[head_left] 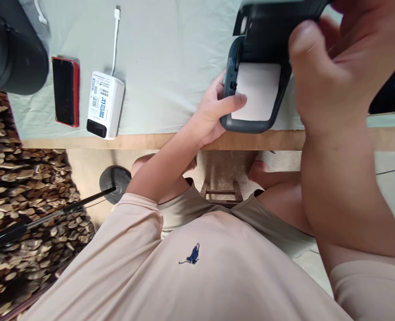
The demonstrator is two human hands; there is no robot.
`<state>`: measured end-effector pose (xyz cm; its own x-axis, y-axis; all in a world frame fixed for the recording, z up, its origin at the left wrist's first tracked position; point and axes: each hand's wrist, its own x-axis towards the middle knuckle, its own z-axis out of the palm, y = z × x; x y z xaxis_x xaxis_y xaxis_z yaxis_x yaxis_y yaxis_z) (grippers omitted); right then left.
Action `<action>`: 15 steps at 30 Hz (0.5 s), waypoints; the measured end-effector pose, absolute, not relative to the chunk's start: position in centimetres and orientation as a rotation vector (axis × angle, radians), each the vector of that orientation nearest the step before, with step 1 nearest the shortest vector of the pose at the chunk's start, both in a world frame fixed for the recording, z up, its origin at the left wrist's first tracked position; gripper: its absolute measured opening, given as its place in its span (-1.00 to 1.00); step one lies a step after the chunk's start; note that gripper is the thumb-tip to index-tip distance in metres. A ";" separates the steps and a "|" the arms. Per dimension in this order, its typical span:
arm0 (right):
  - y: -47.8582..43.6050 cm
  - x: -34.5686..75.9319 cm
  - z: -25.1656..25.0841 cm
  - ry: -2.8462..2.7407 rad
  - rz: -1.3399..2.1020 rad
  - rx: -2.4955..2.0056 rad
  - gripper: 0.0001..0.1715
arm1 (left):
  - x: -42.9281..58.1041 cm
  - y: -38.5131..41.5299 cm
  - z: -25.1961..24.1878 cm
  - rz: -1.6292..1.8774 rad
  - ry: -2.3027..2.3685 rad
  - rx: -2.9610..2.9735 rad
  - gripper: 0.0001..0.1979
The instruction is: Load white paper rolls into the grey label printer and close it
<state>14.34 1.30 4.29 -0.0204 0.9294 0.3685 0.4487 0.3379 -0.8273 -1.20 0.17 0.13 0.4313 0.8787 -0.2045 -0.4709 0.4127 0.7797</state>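
Observation:
A dark small thermal printer is at the table's front edge, its cover raised. White paper lies inside the open body. My left hand grips the printer's left side, its thumb resting over the edge onto the paper. Close to the camera, my right hand is closed on the raised cover at the upper right. Some of its fingers are hidden behind the cover and beyond the frame's top.
On the pale tablecloth lie a red-cased phone and a white power bank with a short cable. A black rounded object fills the far left corner. Below stand a black round base and stacked firewood.

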 end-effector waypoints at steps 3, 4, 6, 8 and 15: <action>0.8 13.9 3.8 -1.828 0.457 -1.289 -0.66 | -1.3 0.3 0.1 0.927 0.701 0.677 -0.82; 0.7 13.8 3.5 -1.860 0.445 -1.274 -0.68 | -1.3 0.3 0.1 0.929 0.703 0.672 -0.83; 0.4 13.8 2.8 -1.899 0.439 -1.257 -0.69 | -1.3 0.2 0.0 0.939 0.685 0.671 -0.83; 0.1 13.9 2.3 -1.920 0.427 -1.234 -0.69 | -1.3 0.2 0.0 0.954 0.645 0.673 -0.83; -0.9 13.6 2.1 -1.848 0.351 -1.224 -0.55 | -1.5 0.0 0.2 0.983 0.508 0.660 -0.77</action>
<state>13.61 -0.91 2.07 -0.1409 0.8513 0.5054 0.6069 0.4776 -0.6353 -1.53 0.00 0.23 0.4681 0.8783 -0.0970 -0.5869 0.3911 0.7089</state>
